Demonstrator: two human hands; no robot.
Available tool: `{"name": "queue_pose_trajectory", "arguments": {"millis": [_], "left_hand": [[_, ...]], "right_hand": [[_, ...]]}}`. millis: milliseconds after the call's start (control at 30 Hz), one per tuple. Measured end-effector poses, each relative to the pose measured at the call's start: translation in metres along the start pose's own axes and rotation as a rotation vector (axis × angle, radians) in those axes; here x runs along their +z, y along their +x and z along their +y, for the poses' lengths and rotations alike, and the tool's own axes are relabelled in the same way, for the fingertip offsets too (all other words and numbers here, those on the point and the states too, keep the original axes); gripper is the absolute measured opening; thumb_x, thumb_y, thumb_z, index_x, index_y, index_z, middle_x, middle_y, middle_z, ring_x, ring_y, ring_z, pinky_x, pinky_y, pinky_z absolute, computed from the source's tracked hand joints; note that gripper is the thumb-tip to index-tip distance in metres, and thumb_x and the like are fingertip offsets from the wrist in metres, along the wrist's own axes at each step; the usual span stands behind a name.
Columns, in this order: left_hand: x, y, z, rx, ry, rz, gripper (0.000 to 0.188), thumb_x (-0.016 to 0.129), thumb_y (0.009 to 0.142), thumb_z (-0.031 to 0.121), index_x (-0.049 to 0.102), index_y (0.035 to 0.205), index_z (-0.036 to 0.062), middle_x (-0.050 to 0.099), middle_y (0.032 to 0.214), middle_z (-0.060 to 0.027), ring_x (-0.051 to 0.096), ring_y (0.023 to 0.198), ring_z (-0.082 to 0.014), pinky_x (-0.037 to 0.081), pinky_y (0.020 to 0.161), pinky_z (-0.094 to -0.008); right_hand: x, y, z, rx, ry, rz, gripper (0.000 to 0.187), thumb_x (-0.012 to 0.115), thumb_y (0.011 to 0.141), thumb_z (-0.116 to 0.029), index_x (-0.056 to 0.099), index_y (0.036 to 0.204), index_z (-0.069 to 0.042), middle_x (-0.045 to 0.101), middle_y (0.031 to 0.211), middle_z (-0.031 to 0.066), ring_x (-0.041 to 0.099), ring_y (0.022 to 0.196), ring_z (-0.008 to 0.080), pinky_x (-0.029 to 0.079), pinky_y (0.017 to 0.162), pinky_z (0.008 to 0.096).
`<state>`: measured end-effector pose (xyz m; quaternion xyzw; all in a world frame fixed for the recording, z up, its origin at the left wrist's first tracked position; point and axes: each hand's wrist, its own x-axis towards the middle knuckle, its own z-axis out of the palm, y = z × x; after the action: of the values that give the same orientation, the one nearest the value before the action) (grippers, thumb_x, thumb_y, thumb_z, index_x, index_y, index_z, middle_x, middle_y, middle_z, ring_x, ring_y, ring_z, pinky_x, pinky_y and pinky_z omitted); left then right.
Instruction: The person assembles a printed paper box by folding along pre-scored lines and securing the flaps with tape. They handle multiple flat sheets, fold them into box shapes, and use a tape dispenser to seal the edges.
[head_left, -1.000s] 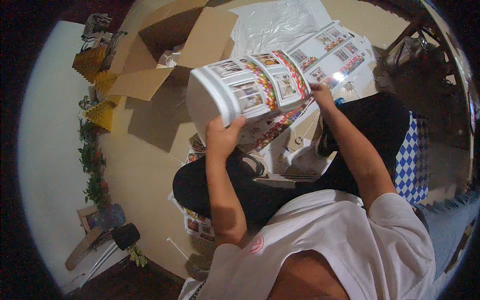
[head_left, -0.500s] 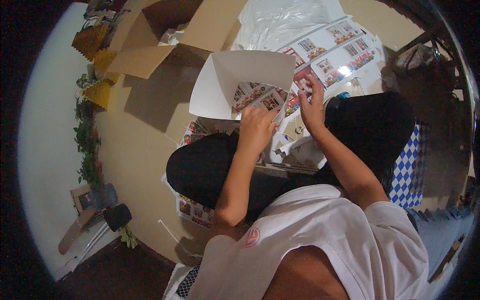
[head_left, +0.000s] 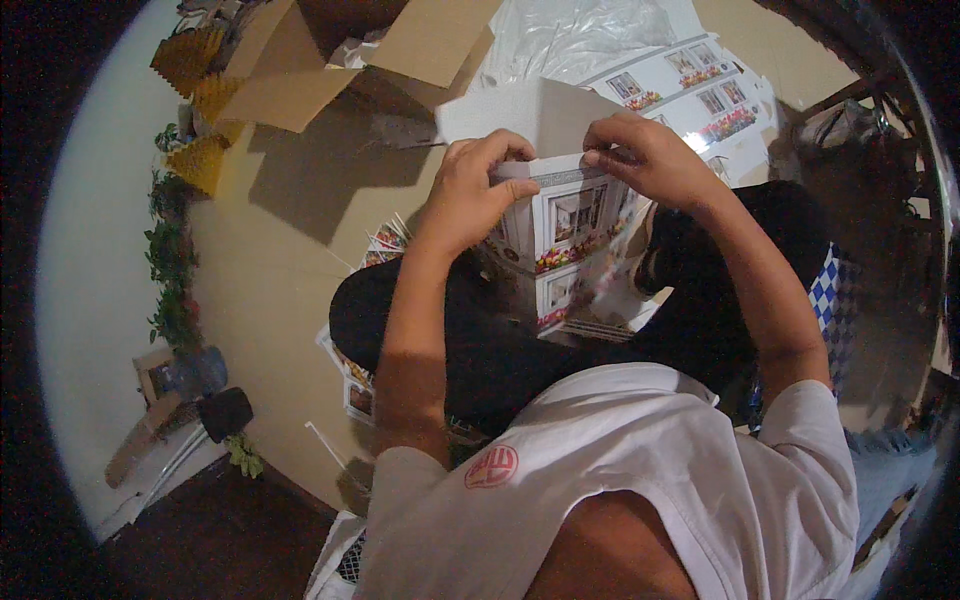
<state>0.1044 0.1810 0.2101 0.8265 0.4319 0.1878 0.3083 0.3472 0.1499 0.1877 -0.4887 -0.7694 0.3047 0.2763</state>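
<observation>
In front of me stands a white card box (head_left: pixel 570 225), folded into an upright shape and printed with windows and flower boxes. My left hand (head_left: pixel 468 190) is closed on its upper left edge, thumb on the printed face and fingers over the rim. My right hand (head_left: pixel 650 160) pinches the top edge on the right, its fingertips at a grey printed band. Blank white card rises behind both hands. The lower right of the box is blurred, and its inside is hidden from me.
Flat printed card sheets (head_left: pixel 690 85) lie beyond the box, beside clear plastic wrapping (head_left: pixel 560 40). An open brown carton (head_left: pixel 430 40) stands at the far left. More printed pieces (head_left: pixel 358 395) lie by my left leg. Leafy plants (head_left: pixel 175 270) line the wall.
The box has tilted upright, so its printed face now shows instead of its opening. My left hand moved to its upper left edge; my right hand, previously apart, now grips the top.
</observation>
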Motion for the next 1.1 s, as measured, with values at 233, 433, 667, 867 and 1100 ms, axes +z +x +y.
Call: {"name": "queue_pose_trajectory", "arguments": {"millis": [233, 433, 667, 867, 1100], "left_hand": [[0.017, 0.013, -0.015, 0.016, -0.288, -0.056, 0.021, 0.064, 0.076, 0.005, 0.058, 0.097, 0.0034, 0.061, 0.087, -0.0089, 0.058, 0.087, -0.0184, 0.045, 0.079, -0.0308], [0.031, 0.022, -0.038, 0.016, -0.407, -0.024, 0.016, 0.060, 0.080, 0.002, 0.059, 0.096, 0.0027, 0.063, 0.087, -0.0076, 0.060, 0.084, -0.0168, 0.047, 0.078, -0.0307], [0.033, 0.022, -0.042, 0.028, -0.403, 0.005, 0.017, 0.061, 0.083, 0.008, 0.060, 0.100, 0.0049, 0.061, 0.094, -0.0028, 0.056, 0.089, -0.0127, 0.045, 0.083, -0.0280], [0.040, 0.027, -0.051, 0.126, -0.185, 0.058, 0.016, 0.063, 0.079, 0.008, 0.064, 0.095, 0.0060, 0.064, 0.091, -0.0052, 0.058, 0.087, -0.0156, 0.045, 0.083, -0.0303], [0.035, 0.028, -0.047, 0.161, -0.089, 0.022, 0.019, 0.067, 0.076, 0.012, 0.065, 0.094, 0.0071, 0.065, 0.088, -0.0061, 0.060, 0.085, -0.0180, 0.046, 0.082, -0.0305]], "right_hand": [[0.017, -0.002, 0.026, 0.179, 0.186, 0.008, 0.022, 0.058, 0.090, -0.023, 0.058, 0.093, -0.001, 0.059, 0.079, 0.0096, 0.055, 0.078, 0.0170, 0.045, 0.072, 0.0314], [0.025, 0.004, 0.046, 0.157, 0.392, 0.025, 0.021, 0.058, 0.089, -0.023, 0.059, 0.095, -0.003, 0.060, 0.084, 0.0071, 0.057, 0.080, 0.0162, 0.046, 0.074, 0.0307], [0.024, 0.011, 0.042, 0.166, 0.331, 0.010, 0.017, 0.057, 0.090, -0.017, 0.057, 0.097, -0.002, 0.057, 0.085, 0.0027, 0.052, 0.083, 0.0104, 0.043, 0.076, 0.0265], [0.029, 0.011, 0.054, 0.176, 0.302, 0.011, 0.014, 0.055, 0.091, -0.015, 0.057, 0.096, -0.002, 0.057, 0.085, 0.0024, 0.051, 0.082, 0.0102, 0.043, 0.076, 0.0267], [0.026, 0.015, 0.057, 0.212, 0.349, -0.061, 0.011, 0.055, 0.090, -0.012, 0.057, 0.096, -0.002, 0.056, 0.085, 0.0015, 0.051, 0.083, 0.0099, 0.043, 0.076, 0.0266]]}}
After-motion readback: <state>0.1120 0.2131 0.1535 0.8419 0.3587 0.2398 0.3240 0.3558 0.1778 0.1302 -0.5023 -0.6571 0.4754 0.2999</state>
